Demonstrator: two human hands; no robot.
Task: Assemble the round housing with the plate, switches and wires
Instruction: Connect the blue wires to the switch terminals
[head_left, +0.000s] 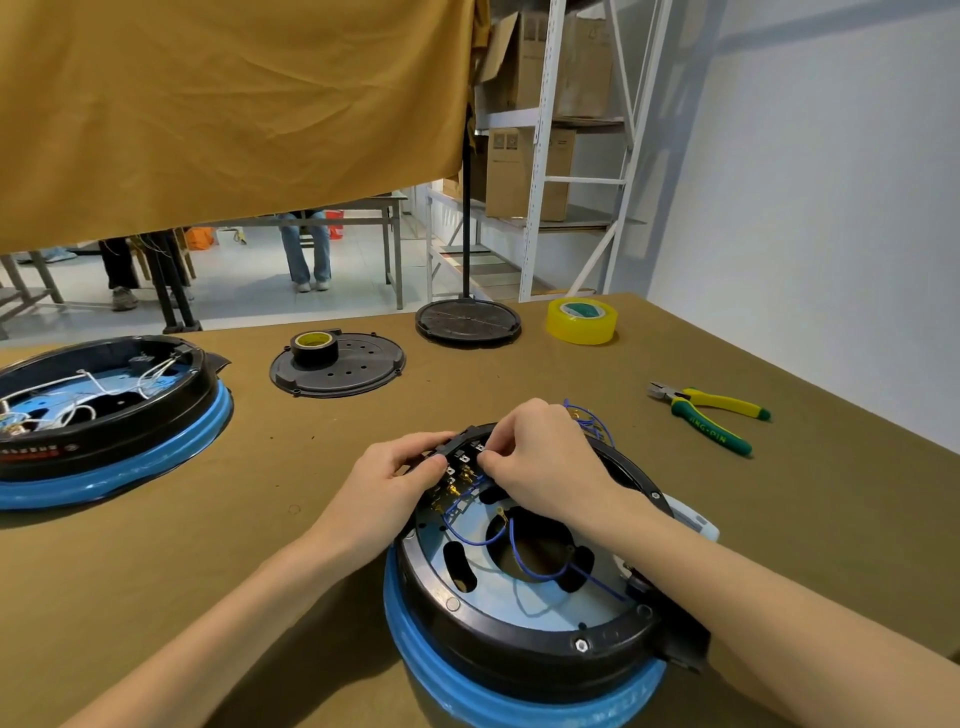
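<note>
Head view. The housing, a black ring on a blue base, stands bottom side up on the table nearest the camera; all other places are given from it. Inside its rim lies the plate, pale metal with dark slots and a large middle hole. Blue wires loop across the plate, and further blue loops rise past the far rim. At the far rim sit the switches, a black block with brass terminals.

The left hand grips the far-left rim beside the switches, fingers curled over the black edge. The right hand rests over the far rim, thumb and fingertips pinched close together at the terminals; what they hold, if anything, is too small to tell. Both forearms reach in from the near edge, the right crossing the housing's right side.

Far left of the housing: a second housing of the same kind, holding white wires. Beyond the housing, left of centre: a black cover with black tape standing on it. Beyond, straight ahead: a round stand base with an upright pole. Beyond, to the right: yellow tape. Right of the housing: pliers with green-yellow handles, lying flat. A mustard cloth hangs above the table's far edge; shelves with cartons stand behind.
</note>
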